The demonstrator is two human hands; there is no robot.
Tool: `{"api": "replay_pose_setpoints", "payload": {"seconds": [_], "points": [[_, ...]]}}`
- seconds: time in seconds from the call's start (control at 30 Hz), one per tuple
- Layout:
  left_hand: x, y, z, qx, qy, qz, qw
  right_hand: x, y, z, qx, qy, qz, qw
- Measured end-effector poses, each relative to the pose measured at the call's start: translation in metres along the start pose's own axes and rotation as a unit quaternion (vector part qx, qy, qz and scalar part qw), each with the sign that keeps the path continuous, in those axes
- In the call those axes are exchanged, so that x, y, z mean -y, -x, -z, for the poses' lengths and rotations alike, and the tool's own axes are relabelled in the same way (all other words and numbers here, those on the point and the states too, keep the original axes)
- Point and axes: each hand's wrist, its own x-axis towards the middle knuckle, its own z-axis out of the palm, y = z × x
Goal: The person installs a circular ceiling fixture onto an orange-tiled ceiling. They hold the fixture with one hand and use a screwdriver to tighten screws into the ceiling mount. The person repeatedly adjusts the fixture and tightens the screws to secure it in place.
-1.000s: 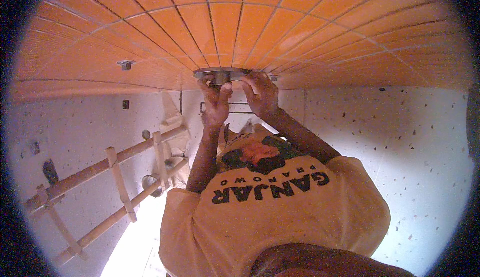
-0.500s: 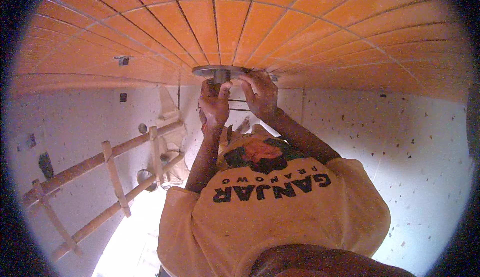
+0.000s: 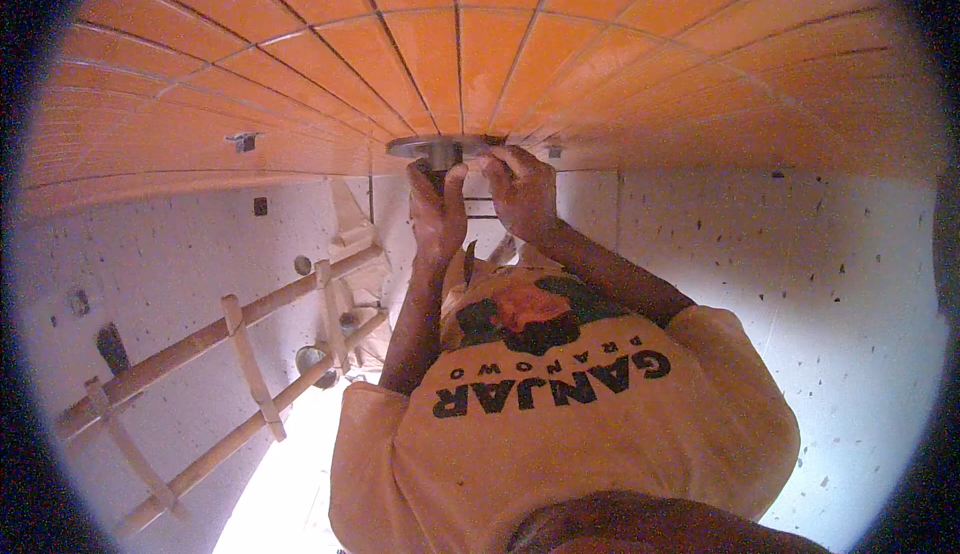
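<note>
A round grey plate with a short cylindrical neck stands against the orange tiled wall. My left hand is below the neck, thumb and fingers closed around its lower end. Curled at the plate's right edge is my right hand, its thumb and fingertips drawn together near a small dark spot. Whatever these right fingers hold, if anything, is too small to make out. Part of the neck is hidden behind my left fingers.
A wooden ladder leans at the left, beside a speckled pale wall. Small metal fittings stick out of the tiles, one at the left and another near my right hand. Bright light comes from the lower left.
The view has shifted slightly, so the ladder and my body appear a little farther right and lower. Both hands remain at the plate, with the right fingers somewhat more curled.
</note>
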Motion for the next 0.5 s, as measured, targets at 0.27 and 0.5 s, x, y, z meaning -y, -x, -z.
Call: {"api": "replay_pose_setpoints", "payload": {"seconds": [0.27,0.5], "points": [[-0.022,0.001,0.003,0.02,0.053,0.004,0.998,-0.008,0.003,-0.002,0.01,0.051,0.047,0.998],[-0.015,-0.004,0.006,0.036,0.023,0.026,0.999,-0.019,0.007,-0.01,0.034,0.166,0.091,0.981]]}}
